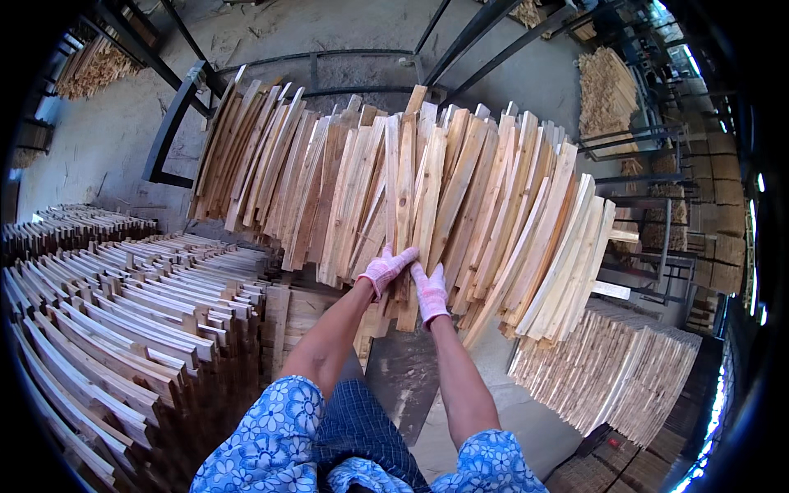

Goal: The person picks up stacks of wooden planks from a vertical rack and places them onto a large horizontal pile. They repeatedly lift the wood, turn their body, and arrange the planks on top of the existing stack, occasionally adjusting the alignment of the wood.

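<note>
A wide row of pale, rough-sawn wooden slats (429, 185) lies side by side in front of me, their near ends pointing toward me. My left hand (386, 269), in a pink and white glove, is closed over the near part of a slat in the middle of the row. Close beside it on the right, my right hand (431, 294) wears a matching glove and grips the near part of a slat there, thumb on its left side. The undersides of both hands are hidden. The slats lean at slightly different angles and their ends are uneven.
A dark metal frame (168, 135) stands around the row's far and left sides. At the lower left are layered stacks of slats (123, 320). Another tight stack (612, 370) stands at the right, and a further pile (606, 94) lies at the far right on the concrete floor (345, 25).
</note>
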Tool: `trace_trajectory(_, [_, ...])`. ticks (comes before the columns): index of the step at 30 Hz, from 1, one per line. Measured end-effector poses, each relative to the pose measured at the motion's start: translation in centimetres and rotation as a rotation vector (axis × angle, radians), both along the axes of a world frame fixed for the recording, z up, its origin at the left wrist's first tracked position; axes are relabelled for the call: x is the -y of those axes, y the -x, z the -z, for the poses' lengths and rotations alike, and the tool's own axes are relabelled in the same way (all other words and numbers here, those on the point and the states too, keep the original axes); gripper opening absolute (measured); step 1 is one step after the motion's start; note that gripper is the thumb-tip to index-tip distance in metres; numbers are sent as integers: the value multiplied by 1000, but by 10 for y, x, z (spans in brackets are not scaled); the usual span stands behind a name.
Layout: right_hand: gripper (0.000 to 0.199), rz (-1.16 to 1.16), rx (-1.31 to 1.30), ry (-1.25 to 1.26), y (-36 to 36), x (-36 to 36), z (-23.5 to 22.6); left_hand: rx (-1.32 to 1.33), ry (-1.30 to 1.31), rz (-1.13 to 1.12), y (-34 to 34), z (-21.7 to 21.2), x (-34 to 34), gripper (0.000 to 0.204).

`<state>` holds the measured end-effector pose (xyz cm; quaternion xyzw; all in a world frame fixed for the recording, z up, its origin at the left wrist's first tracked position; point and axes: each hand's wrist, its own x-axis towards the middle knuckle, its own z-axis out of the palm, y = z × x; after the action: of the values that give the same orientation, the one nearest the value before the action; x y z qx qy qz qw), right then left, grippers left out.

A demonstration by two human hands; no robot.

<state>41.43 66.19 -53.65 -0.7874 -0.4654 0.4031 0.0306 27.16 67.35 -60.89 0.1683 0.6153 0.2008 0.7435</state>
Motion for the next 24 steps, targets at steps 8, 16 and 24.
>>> trace_trajectory(8, [106, 90, -125, -135, 22, 56, 45, -174, -133, 2, 16, 15, 29, 118])
trace_trajectory(16, [87, 379, -632, -41, 15, 39, 75, 246, 50, -139, 43, 59, 32, 114])
trace_trajectory(24, [59, 336, -941, 255, 6, 80, -36, -246, -180, 104, 63, -65, 73, 107])
